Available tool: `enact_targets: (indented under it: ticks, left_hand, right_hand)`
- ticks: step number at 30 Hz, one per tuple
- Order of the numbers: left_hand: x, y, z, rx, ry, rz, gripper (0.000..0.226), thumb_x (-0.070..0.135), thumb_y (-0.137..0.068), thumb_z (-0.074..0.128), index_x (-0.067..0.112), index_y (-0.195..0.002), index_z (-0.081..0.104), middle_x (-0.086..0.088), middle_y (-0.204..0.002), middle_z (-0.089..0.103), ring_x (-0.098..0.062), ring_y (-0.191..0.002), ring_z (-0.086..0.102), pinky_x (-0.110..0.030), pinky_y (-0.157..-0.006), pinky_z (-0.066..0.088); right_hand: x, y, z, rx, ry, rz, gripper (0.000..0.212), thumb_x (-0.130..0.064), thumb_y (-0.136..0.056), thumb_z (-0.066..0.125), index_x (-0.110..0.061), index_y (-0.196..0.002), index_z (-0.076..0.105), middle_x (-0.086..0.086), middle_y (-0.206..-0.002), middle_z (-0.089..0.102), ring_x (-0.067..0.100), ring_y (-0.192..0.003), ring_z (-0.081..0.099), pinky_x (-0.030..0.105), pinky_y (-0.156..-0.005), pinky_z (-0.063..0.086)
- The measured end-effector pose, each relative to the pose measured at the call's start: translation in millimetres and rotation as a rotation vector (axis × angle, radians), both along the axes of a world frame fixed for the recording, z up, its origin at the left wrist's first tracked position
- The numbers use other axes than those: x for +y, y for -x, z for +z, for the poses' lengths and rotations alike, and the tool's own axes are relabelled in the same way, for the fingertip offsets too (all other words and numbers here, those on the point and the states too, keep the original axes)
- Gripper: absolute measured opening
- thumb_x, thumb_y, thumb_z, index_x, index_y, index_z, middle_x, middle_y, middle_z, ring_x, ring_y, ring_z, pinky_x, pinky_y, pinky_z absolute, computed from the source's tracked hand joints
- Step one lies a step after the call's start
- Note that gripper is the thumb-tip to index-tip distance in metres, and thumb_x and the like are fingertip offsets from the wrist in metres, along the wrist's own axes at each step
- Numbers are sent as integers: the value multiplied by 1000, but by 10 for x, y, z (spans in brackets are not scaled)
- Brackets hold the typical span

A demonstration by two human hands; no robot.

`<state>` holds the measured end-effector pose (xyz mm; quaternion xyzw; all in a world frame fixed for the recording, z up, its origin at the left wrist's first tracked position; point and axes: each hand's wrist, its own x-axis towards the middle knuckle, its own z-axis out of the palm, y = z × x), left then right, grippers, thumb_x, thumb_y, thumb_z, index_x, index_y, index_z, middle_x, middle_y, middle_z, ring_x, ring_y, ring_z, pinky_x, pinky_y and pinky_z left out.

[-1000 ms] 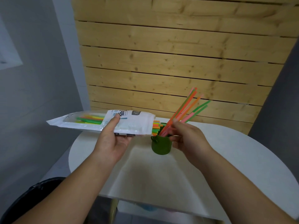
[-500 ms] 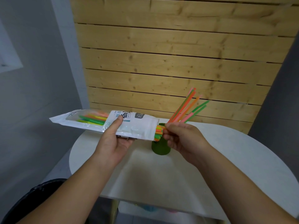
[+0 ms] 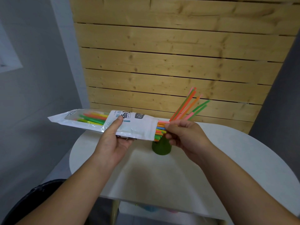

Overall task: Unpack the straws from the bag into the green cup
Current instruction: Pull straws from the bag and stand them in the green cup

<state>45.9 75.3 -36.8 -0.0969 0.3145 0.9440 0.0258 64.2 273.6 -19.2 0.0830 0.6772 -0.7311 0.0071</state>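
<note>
So both forearms reach out over the white worktop. Left hand cradles the bag from below, thumb pressed on top, keeping it roughly level. Right hand has its fingers pinched on a pink straw poking out of the bag's open end. Green cup sits right below that, with straws fanned out of it toward the plank wall.
</note>
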Motion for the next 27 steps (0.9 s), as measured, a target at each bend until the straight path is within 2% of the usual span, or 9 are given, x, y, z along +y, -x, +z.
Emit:
enact_targets:
  ticks: [5,8,12,16,19,24,27]
  left_hand:
    - [-38,46,-24,-41,-31,34,23,7,-92,69,13,-113,62,-11,-103,79,-26,-95,77,-46,-75,64]
    - [-68,72,-43,-56,-37,45,24,7,-91,69,12,-114,63,-11,-103,79,-25,-92,77,-45,-67,64]
    - [-96,93,-53,-60,-44,59,28,7,-91,69,12,-117,63,-11,-104,79,-25,-91,77,-43,-65,64]
    - [-119,110,-36,-55,-84,76,35,6,-90,70,10,-124,61,-12,-106,78,-27,-94,77,-47,-72,63]
    - [-125,107,-21,-51,-95,82,33,6,-91,70,10,-122,61,-12,-104,79,-27,-92,77,-45,-68,63]
    - [-106,75,-12,-58,-110,74,31,5,-90,70,10,-119,61,-13,-106,78,-28,-94,77,-46,-66,64]
    - [-106,67,-13,-58,-122,69,31,6,-91,69,9,-121,61,-13,-107,78,-28,-96,76,-46,-68,64]
  right_hand:
    - [98,39,8,13,50,-36,10,-5,-90,68,-3,-99,69,16,-77,70,10,-55,64,22,-51,52]
    - [155,50,-24,8,83,-37,10,-6,-92,65,-3,-100,70,12,-74,71,9,-54,63,21,-51,53]
    - [178,34,-76,0,117,-28,12,-11,-93,65,-5,-102,71,10,-77,72,10,-58,62,22,-54,54]
    - [140,-17,-148,2,95,-12,34,-31,-86,74,-10,-112,67,8,-83,74,16,-68,64,29,-60,54]
    - [36,-55,-234,8,95,-8,44,-33,-84,76,-7,-117,65,9,-85,72,18,-73,67,28,-64,55]
    - [-65,-47,-197,-2,390,-77,46,-33,-80,76,-3,-113,65,10,-82,71,15,-68,67,25,-61,57]
    - [-155,-74,-240,-45,467,-53,57,-41,-69,78,-3,-110,65,7,-79,69,13,-68,65,24,-61,56]
